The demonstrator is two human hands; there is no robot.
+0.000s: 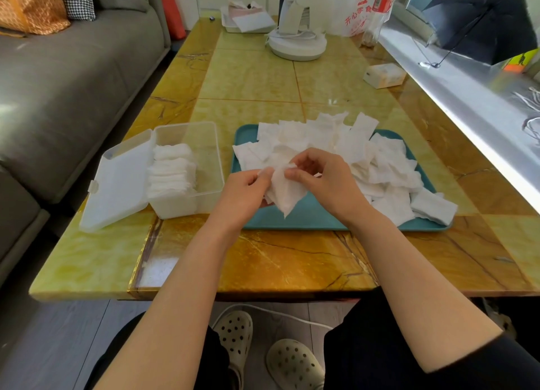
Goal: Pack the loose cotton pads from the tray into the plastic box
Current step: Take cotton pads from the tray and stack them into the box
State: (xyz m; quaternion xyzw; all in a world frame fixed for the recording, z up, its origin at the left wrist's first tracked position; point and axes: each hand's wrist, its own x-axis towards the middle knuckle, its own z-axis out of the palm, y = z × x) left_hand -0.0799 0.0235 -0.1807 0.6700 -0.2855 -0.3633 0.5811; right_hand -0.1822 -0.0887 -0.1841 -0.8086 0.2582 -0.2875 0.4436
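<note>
White cotton is pinched from both sides: a small bunch of pads (287, 192) is held between the two hands, with its lower corner hanging free and pointing down. Its upper left edge is nipped between the thumb and forefinger of the left hand (245, 189), whose other fingers are curled beneath the bunch. Its upper right edge is gripped by the curled fingertips of the right hand (324, 176). How many pads make up the bunch cannot be told.

Directly below the grip, a bare near part of the teal tray (315, 218) is seen. Beyond the grip and to its right, a loose pile (377, 161) of pads is spread over the tray, and some are hung past its far and right rims. To the left of the grip, just beside the tray, the clear box (209, 144) is stood open, with its lid (117, 182) laid back further left. A stack (172, 175) of pads is packed on edge in the box's left half. All of this is borne by a yellow marbled table (263, 261). Far beyond the grip, a white fan (296, 43) is set.
</note>
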